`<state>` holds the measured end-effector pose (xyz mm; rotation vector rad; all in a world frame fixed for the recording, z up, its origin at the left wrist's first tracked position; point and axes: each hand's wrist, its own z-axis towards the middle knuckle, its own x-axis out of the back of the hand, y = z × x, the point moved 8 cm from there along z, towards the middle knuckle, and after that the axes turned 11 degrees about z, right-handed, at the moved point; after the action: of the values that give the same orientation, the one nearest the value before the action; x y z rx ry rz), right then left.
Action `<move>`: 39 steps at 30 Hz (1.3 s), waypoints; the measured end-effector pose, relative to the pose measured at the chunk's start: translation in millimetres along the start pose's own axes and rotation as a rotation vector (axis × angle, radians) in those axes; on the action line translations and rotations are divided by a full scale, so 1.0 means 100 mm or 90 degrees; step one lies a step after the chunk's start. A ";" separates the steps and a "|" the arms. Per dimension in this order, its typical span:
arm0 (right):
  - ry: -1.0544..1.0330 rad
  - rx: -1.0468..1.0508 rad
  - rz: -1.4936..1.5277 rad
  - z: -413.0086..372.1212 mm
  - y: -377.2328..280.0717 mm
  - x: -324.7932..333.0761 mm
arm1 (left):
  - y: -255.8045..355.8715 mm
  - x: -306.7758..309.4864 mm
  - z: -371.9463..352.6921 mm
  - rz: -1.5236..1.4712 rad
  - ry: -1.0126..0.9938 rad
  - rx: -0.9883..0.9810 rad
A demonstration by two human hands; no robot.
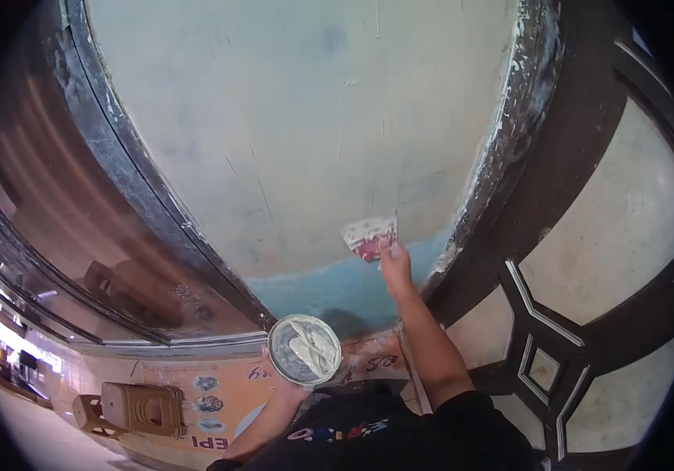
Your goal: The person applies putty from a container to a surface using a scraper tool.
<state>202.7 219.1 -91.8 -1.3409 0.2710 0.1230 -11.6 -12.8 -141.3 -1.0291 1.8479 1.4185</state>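
Observation:
My right hand (396,265) grips a wide scraper (371,237) with a reddish part and whitish paste on its blade. The blade lies against a pale wall panel (313,141), just above a blue-green band (313,295) along the panel's lower part. Lower down and to the left, my left hand (283,383) holds a round tub (305,350) from beneath and the side. Whitish paste lies in the tub in thick streaks. Most of the left hand's fingers are hidden by the tub.
Dark frames (137,177) with white smears border the panel. Patterned dark-and-cream woodwork (543,370) stands on the right. At the lower left are stacked brown plastic stools (142,408) beside an orange printed banner (231,392), with glass panes (62,204) above.

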 end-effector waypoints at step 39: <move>-0.046 -0.127 0.076 -0.28 0.97 1.54 | -0.95 -0.59 0.45 -0.014 0.011 -0.004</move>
<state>324.3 204.0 -229.7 -1.5151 0.2825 0.3048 99.8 30.8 -153.1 -1.0652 1.8397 1.4074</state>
